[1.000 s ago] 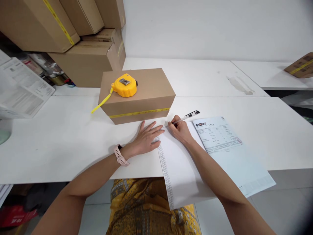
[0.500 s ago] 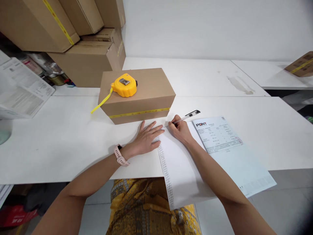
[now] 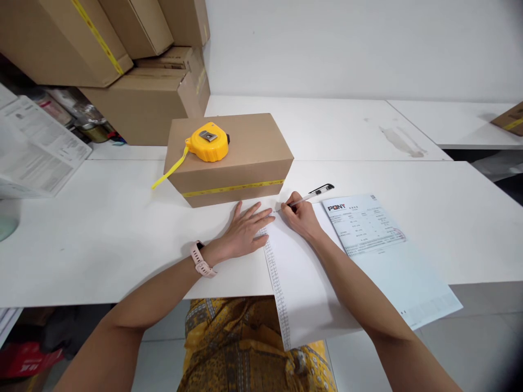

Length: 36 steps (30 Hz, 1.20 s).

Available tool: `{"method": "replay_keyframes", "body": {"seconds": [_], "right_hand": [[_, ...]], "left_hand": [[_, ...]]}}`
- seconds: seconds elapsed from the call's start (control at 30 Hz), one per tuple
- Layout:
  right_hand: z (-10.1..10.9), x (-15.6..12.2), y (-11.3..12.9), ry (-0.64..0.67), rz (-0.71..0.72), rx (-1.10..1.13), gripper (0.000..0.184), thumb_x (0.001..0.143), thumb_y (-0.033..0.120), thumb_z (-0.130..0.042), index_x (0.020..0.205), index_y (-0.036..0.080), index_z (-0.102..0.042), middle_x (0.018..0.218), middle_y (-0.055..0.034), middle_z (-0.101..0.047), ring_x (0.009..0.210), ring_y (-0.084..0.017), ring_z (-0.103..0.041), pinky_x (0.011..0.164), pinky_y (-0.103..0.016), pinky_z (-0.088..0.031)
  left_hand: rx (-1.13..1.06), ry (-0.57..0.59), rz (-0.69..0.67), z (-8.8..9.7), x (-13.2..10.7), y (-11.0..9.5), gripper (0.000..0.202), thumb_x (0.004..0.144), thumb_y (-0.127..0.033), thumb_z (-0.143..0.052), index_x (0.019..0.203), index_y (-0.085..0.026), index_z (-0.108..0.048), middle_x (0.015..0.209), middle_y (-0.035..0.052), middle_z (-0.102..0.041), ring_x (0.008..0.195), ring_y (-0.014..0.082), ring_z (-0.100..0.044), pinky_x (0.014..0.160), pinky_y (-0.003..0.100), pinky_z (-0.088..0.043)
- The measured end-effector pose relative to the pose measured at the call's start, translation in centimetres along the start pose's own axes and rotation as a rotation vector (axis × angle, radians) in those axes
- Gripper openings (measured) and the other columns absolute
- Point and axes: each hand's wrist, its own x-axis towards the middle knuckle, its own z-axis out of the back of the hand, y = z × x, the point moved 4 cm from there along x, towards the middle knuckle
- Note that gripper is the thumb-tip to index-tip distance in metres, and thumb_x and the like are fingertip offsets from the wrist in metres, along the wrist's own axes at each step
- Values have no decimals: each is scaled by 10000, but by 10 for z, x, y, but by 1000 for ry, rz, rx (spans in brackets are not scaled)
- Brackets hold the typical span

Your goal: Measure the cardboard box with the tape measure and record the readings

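In my right hand [image 3: 301, 218] is a pen [image 3: 316, 193] with a clear barrel and black clip, its tip at the top of a white sheet of paper [image 3: 304, 288]. A column of small handwriting runs down the sheet's left edge. My left hand [image 3: 247, 231] lies flat with fingers spread, its fingertips on the sheet's upper left corner. Just beyond both hands sits a closed cardboard box [image 3: 232, 179] with yellow tape. On top of it rests a yellow tape measure [image 3: 209, 144] with a yellow strap. Beside my right forearm lies a printed PONY document [image 3: 368, 228].
Several larger cardboard boxes [image 3: 139, 103] are stacked at the back left. A printed sheet [image 3: 36, 147] leans at the far left. Another taped box [image 3: 510, 120] stands at the far right. The white table [image 3: 102, 234] ends in front of my lap, and the papers overhang its edge.
The box at the far right has shifted right, partly out of view. My hands, the pen and the papers look almost the same; the writing by the pen tip is slightly longer.
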Motion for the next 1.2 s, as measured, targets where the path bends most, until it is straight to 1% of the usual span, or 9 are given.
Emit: {"method": "replay_keyframes", "body": {"seconds": [0.17,0.37,0.7,1.0,1.1,1.2], "right_hand": [[-1,0,-2,-1,0,4,173,828,334,-554,750,256,-422,534,72,-441,517,-125,-388,541,-283,-299],[-1,0,-2,2,-7,15,172,823,331,-555,745,256,-421,527,74,-432,516,-125,-388,537,-283,-289],[0,0,1,3,-7,-26,168,825,330,-541,743,259,-413,518,72,-429,505,-128,-380,533,-285,-293],[0,0,0,-5,-6,-24,182,828,327,-553,739,257,-411,527,68,-433,513,-128,-381,537,-290,-286],[2,-1,-1,-31,-13,-23,187,843,311,-546,733,257,-405,531,67,-415,518,-126,-384,543,-303,-283],[9,-2,-2,-105,-26,-19,195,876,334,-539,748,255,-416,550,65,-410,524,-124,-389,547,-311,-286]], "left_hand": [[11,-13,-5,0,0,0,508,1008,-372,-448,1508,-288,-471,1644,38,-384,1573,312,-201,1248,664,13],[9,-11,-4,-2,0,1,513,1006,-370,-450,1510,-273,-467,1648,41,-374,1576,309,-189,1244,673,13],[14,-13,-2,-1,0,1,513,1005,-373,-450,1512,-291,-467,1643,34,-386,1574,313,-197,1248,668,13],[-5,7,9,0,0,-1,507,1008,-361,-456,1505,-266,-470,1652,39,-364,1578,316,-181,1248,682,7],[-13,7,7,2,-1,-2,498,1015,-347,-443,1495,-221,-476,1647,44,-370,1574,323,-190,1252,686,4],[-18,-4,1,6,-3,-4,489,1025,-331,-423,1491,-193,-474,1641,47,-379,1570,324,-201,1252,691,-7]]}}
